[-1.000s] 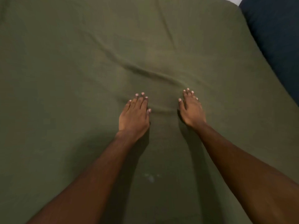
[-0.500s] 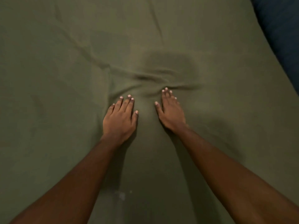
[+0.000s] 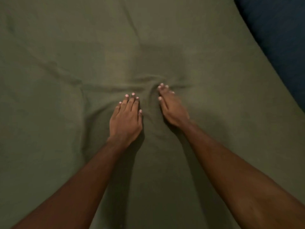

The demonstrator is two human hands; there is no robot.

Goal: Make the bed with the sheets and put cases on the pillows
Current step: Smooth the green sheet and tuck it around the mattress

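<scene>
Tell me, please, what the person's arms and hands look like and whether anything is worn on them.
The left forearm and right forearm are bare to the frame's edge: no sleeve, watch or bracelet. The left hand and right hand wear no gloves or visible rings. The fingernails look pale pinkish white, possibly polished.

1. The green sheet [image 3: 66, 113] is cut off by the top, left and bottom edges.
2. The left forearm [image 3: 79, 184] and right forearm [image 3: 239, 176] are cropped at the sheet's near end.
3. The palms of the left hand [image 3: 125, 120] and right hand [image 3: 173, 111], laid on the sheet's middle, are hidden.
4. The dark blue surface [image 3: 277, 38] past the sheet's far right border is cropped and cannot be identified.
</scene>
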